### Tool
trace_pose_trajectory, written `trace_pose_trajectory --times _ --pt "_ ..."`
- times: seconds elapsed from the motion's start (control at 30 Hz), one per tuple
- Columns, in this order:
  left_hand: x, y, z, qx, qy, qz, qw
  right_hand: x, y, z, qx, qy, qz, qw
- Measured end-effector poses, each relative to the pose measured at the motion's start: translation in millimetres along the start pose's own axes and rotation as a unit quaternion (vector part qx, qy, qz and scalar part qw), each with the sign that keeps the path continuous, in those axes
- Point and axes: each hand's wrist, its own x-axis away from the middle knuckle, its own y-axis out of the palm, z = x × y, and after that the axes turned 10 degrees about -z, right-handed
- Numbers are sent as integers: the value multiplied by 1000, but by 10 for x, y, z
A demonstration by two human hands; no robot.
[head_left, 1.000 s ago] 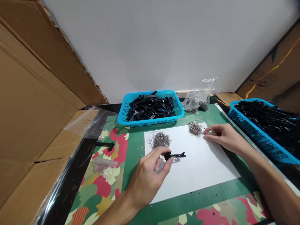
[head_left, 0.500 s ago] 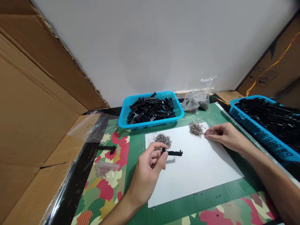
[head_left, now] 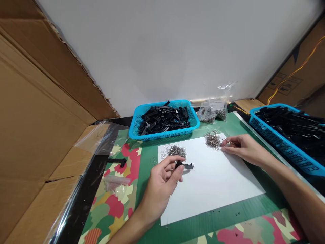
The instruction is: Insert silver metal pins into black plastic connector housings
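My left hand is closed, pinching a small black plastic part between thumb and fingers. The narrow, notched end of the part points right, above a white sheet of paper. Just behind that hand lies a pile of tiny metal springs or clips, too small to tell exactly. At the right, my right hand is closed around a thin metal tool, perhaps tweezers, mostly covered by the fingers. Its fingertips rest beside a second pile of the tiny metal pieces.
A blue basket of black plastic parts stands behind the paper, and another blue basket at the right. Clear bags of metal pieces sit by the wall. A loose black part and a small plastic bag lie left. Cardboard borders the left.
The black part in my left hand has turned a little, so its protruding end looks shorter and tilted. My right hand has barely moved beside the far pile.
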Motion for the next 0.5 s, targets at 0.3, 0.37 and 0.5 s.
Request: trace_pose_trajectory --times 0.3,0.37,0.5 --pt "-5 11 -39 12 4 -64 998 8 25 -39 14 -11 -19 1000" --pt "-7 -2 -49 15 7 -66 998 37 7 -46 5 -16 -28 999" --pt "-15 -56 -17 45 -17 -110 993 136 23 -150 -39 -59 -63 995"
